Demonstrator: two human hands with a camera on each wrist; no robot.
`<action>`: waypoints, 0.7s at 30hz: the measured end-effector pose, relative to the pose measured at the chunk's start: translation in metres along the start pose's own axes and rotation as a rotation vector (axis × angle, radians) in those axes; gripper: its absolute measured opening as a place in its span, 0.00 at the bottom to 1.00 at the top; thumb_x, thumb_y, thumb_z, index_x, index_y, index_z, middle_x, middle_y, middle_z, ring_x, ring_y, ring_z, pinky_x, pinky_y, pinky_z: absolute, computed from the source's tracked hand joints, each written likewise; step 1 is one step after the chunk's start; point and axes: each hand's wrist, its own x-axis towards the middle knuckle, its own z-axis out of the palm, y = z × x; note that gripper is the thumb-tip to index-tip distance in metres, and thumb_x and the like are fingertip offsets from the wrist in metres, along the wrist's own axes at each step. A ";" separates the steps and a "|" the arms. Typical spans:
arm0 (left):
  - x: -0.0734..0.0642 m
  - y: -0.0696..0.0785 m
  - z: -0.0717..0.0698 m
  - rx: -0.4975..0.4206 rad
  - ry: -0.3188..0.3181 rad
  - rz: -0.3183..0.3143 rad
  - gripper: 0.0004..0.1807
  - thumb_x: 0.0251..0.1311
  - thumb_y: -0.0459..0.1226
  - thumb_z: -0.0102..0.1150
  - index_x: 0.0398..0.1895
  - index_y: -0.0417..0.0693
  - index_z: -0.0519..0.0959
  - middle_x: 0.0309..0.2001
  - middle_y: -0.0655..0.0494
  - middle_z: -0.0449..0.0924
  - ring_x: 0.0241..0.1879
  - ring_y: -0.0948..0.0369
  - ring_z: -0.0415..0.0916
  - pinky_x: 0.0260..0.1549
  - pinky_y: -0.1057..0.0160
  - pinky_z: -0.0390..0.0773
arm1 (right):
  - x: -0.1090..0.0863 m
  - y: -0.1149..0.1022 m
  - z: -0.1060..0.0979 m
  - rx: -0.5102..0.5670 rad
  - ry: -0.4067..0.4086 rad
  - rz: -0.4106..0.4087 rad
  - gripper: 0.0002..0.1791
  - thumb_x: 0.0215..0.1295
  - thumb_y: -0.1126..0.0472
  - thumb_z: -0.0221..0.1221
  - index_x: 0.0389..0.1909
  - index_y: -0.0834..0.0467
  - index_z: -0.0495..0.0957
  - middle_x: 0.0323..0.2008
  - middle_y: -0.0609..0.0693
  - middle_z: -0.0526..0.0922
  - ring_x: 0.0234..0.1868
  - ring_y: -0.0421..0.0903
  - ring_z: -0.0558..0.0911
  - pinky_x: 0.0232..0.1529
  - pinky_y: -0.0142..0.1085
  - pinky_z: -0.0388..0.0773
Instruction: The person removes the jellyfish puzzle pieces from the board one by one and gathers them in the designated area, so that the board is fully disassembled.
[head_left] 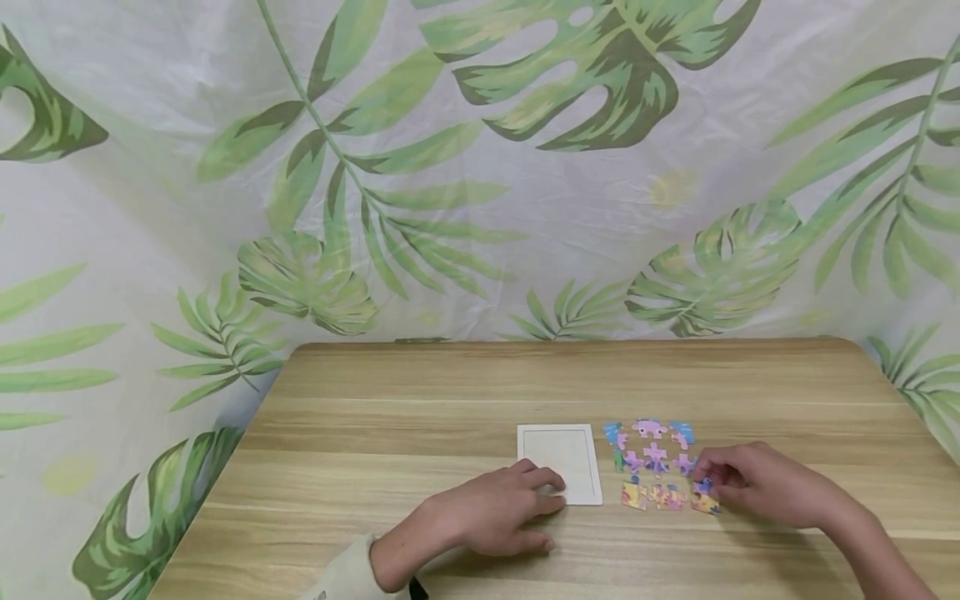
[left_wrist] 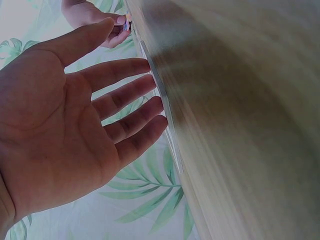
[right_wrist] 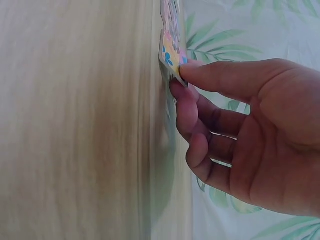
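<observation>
With slightly spread fingers, my left hand [head_left: 501, 510] rests its fingertips on a white puzzle tray [head_left: 553, 450] with a thin dark outline. In the left wrist view that hand [left_wrist: 75, 120] holds nothing, and its fingertips meet the tray's edge. My right hand [head_left: 780, 485] pinches the jigsaw piece [head_left: 705, 502] at the near right corner of the pieces. The right wrist view has the thumb on the yellow-and-blue printed face of this piece [right_wrist: 171, 56] and a finger beneath its edge. Several other jigsaw pieces [head_left: 654, 454], pink, blue and yellow, lie loosely spaced in rows right of the tray.
A wood-grain table [head_left: 375, 450] bears everything. Behind and beside it hangs a pale cloth [head_left: 570, 208] printed with green leaves. The far rows of pieces lie close to the right hand's fingers.
</observation>
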 end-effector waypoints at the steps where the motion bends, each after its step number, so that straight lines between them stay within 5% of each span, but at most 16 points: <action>1: 0.000 0.000 0.000 -0.002 -0.001 -0.001 0.24 0.76 0.55 0.61 0.67 0.58 0.82 0.72 0.61 0.75 0.70 0.61 0.72 0.69 0.66 0.75 | 0.000 -0.001 0.000 -0.005 0.002 0.014 0.09 0.73 0.70 0.64 0.46 0.53 0.84 0.32 0.36 0.80 0.32 0.28 0.72 0.28 0.29 0.73; 21: -0.001 0.000 0.000 -0.025 -0.002 -0.010 0.25 0.76 0.55 0.61 0.69 0.58 0.81 0.73 0.61 0.75 0.70 0.61 0.71 0.69 0.65 0.76 | 0.007 -0.008 0.004 -0.116 0.039 0.064 0.12 0.66 0.72 0.66 0.44 0.53 0.89 0.45 0.47 0.91 0.36 0.27 0.75 0.33 0.29 0.78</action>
